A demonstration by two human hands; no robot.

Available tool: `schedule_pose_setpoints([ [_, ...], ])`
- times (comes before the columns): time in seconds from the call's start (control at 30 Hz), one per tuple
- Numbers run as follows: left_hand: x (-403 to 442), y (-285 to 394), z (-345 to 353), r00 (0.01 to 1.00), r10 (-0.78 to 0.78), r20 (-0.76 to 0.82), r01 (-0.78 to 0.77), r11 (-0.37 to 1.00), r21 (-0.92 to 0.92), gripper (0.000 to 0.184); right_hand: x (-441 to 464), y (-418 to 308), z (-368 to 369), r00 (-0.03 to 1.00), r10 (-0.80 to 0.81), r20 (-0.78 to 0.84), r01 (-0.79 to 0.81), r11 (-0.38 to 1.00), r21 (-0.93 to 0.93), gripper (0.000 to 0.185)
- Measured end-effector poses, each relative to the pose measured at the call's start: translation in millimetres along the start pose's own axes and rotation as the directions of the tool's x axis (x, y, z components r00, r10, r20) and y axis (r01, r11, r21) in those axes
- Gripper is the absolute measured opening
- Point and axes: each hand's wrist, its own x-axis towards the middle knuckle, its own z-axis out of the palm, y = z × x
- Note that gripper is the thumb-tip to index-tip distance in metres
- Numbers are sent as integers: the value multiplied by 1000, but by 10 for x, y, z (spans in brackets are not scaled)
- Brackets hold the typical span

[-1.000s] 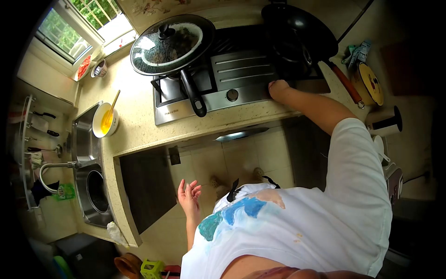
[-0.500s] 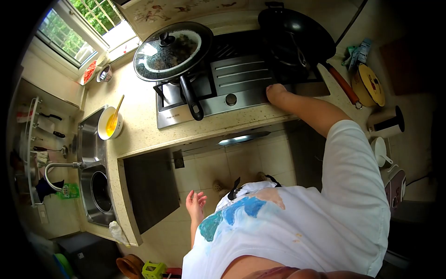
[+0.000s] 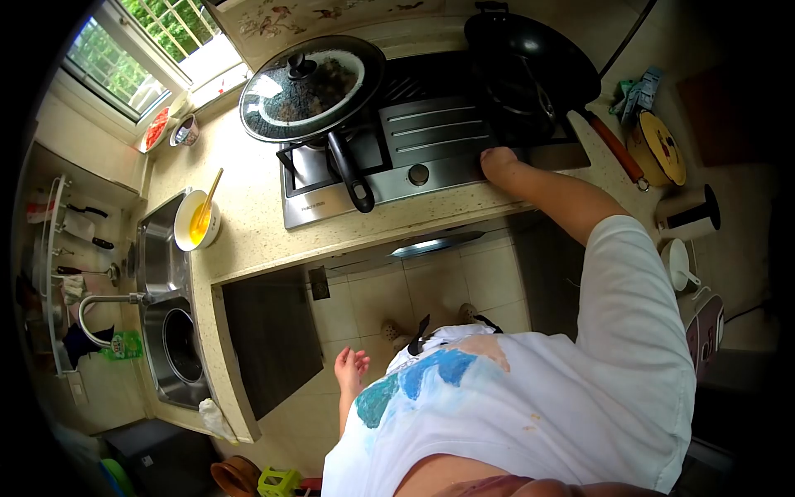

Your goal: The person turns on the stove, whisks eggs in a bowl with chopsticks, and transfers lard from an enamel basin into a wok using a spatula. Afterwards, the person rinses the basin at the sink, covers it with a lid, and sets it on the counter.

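One right hand (image 3: 498, 164) has its fingers bunched at the front panel (image 3: 455, 170) of the stove (image 3: 435, 124) (what they grip, I can't tell). The left hand (image 3: 352, 367), fingers loosely parted, hangs before the stove. A lidded pan (image 3: 319, 87) sits at the stove's left, a wok (image 3: 546, 54) at its right.

"Where does the camera sit?"

"On the head of the person in the white shirt (image 3: 530, 406). It looks forward and down."

"What's closest?"

"The shirt. It looks big at the bottom. The feet (image 3: 393, 333) look small, far down on the floor (image 3: 435, 286)."

"What's in front?"

"The stove (image 3: 435, 132), near the top. You see it from above. The sink (image 3: 161, 265) is at the left, and the window (image 3: 116, 66) is in the top left corner."

"Is the view straight?"

"It leans a bit: the stove's front edge goes up to the right. The view is wide, with black corners."
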Motion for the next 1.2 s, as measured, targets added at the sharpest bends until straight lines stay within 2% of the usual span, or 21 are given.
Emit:
schedule_pose_setpoints([
  [0.13,118,-108,-239,995,-50,-86,53,998,44,36,-156,-35,-114,998,61,-22,-60,998,15,38],
  [0.27,381,-421,-653,989,-79,-128,91,992,91,36,-113,-28,-38,998,44,-43,-45,999,-28,38],
  [0.33,394,-473,-738,977,-91,-194,117,985,125,36,-84,-23,0,997,24,-73,-26,1000,-17,38],
  [0.43,368,-471,-761,971,-109,-211,136,983,122,35,-136,-39,-46,997,31,-68,-34,998,-45,38],
  [0.57,428,-513,-753,977,-74,-197,111,977,180,34,-183,-55,-80,993,65,-94,-67,998,-15,38],
  [0.77,424,-447,-658,987,-104,-126,121,982,141,32,-208,-51,-76,996,1,-92,-13,992,-126,38],
  [0.83,414,-431,-639,990,-89,-107,106,982,158,30,-191,-58,-86,995,46,-86,-50,998,-47,38],
  [0.97,368,-428,-627,990,-80,-112,98,982,161,30,-85,-66,-20,995,58,-77,-59,998,-6,40],
  [1.03,356,-443,-641,989,-96,-116,113,983,148,30,-28,-102,-2,986,150,-68,-144,985,90,41],
  [1.13,333,-458,-641,990,-95,-106,109,984,139,30,36,-91,16,987,154,-45,-145,976,161,42],
  [1.2,309,-465,-607,989,-95,-114,110,985,134,30,42,-113,17,983,175,-48,-166,974,153,43],
])
